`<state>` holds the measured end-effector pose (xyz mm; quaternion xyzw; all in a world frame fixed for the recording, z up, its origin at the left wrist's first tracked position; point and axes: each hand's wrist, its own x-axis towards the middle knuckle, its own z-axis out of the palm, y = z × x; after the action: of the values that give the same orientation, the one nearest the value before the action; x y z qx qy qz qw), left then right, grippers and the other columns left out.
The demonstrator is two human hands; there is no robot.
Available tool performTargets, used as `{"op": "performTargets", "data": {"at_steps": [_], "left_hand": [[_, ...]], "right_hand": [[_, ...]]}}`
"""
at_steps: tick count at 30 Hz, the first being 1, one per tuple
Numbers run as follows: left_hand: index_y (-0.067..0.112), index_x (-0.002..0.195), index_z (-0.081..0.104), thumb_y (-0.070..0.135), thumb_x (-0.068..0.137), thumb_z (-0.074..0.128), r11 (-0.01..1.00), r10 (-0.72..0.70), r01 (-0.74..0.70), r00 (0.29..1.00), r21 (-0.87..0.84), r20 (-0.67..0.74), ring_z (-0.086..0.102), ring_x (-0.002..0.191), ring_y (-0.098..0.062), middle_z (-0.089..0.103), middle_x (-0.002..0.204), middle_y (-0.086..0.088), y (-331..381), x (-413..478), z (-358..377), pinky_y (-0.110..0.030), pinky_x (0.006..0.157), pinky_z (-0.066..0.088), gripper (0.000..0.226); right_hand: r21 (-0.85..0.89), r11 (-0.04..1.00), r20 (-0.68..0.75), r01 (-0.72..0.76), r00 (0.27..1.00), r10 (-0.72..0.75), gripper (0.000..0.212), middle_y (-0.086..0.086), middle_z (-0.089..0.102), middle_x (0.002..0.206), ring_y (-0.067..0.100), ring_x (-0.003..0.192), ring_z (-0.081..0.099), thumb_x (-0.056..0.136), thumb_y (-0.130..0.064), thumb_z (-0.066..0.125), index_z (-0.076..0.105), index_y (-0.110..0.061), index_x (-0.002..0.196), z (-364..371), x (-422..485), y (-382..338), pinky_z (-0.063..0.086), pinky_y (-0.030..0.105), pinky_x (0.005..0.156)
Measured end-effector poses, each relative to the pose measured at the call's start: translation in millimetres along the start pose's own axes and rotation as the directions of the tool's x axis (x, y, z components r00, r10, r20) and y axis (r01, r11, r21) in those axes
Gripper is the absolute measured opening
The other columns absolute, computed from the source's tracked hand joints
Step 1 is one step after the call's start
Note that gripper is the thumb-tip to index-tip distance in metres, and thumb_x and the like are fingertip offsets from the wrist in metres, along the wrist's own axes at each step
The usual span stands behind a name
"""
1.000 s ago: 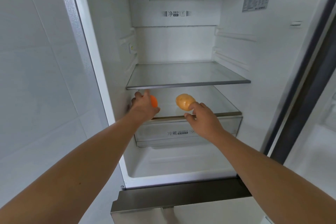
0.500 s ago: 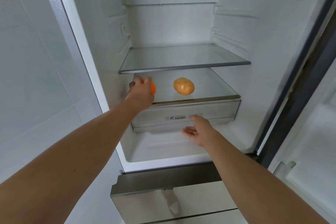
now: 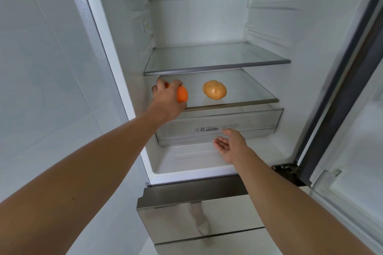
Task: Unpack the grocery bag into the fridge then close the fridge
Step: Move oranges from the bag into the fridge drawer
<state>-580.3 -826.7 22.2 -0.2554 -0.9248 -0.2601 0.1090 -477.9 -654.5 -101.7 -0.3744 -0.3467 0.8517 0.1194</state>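
Note:
The fridge stands open in front of me. A tan potato (image 3: 214, 90) lies alone on the lower glass shelf (image 3: 248, 93). My left hand (image 3: 165, 99) reaches onto the left end of that shelf and grips an orange carrot (image 3: 182, 94), whose rounded end shows past my fingers. My right hand (image 3: 232, 145) hangs open, palm turned left, in front of the clear crisper drawer (image 3: 259, 122) and holds nothing. No grocery bag is in view.
The upper glass shelf (image 3: 215, 58) is bare. The fridge door (image 3: 352, 109) stands open at the right with its hinge at the bottom. A steel lower drawer front (image 3: 186, 213) sits below the compartment. A tiled wall lies to the left.
My right hand let go of the potato on the lower shelf and dropped to the crisper drawer front. My left hand stays at the shelf's left end with the carrot.

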Motion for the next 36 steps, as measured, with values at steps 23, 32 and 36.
{"op": "performTargets", "data": {"at_steps": [23, 32, 36], "left_hand": [[0.036, 0.139, 0.042, 0.037, 0.080, 0.073, 0.984, 0.159, -0.178, 0.900, 0.008, 0.407, 0.044, 0.116, -0.036, 0.034, 0.130, -0.010, 16.9, -63.1, -21.8, -0.047, 0.101, 0.044, 0.066], [0.031, 0.137, 0.046, 0.045, 0.082, 0.067, 0.959, 0.044, -0.207, 0.785, 0.195, 0.617, 0.055, 0.109, -0.026, 0.049, 0.131, -0.002, 18.3, -55.1, -16.8, -0.036, 0.087, 0.053, 0.061], [0.029, 0.135, 0.048, 0.046, 0.084, 0.069, 0.956, -0.084, -0.150, 0.684, 0.253, 0.724, 0.061, 0.107, -0.029, 0.049, 0.131, -0.004, 11.5, -48.8, -5.3, -0.039, 0.086, 0.059, 0.058]], "right_hand": [[-0.634, 0.770, -0.112, 0.075, 0.976, -0.188, 0.023, 0.017, 0.066, 0.103, 0.029, 0.087, 0.064, 0.096, -0.026, 0.058, 0.055, -0.011, 0.113, -66.1, -111.1, 19.7, 0.058, 0.042, 0.076], [-0.927, -0.148, 0.336, 0.345, 0.586, -0.737, 0.019, -0.002, 0.063, 0.072, 0.017, 0.065, 0.061, 0.097, -0.034, 0.047, 0.059, -0.023, 0.087, -45.6, -134.7, -40.5, 0.056, 0.033, 0.061], [-0.870, -0.308, 0.478, 0.385, 0.503, -0.720, 0.013, -0.007, 0.060, 0.076, 0.015, 0.069, 0.058, 0.095, -0.032, 0.049, 0.061, -0.025, 0.094, -23.3, -121.3, -56.1, 0.054, 0.033, 0.062]]}}
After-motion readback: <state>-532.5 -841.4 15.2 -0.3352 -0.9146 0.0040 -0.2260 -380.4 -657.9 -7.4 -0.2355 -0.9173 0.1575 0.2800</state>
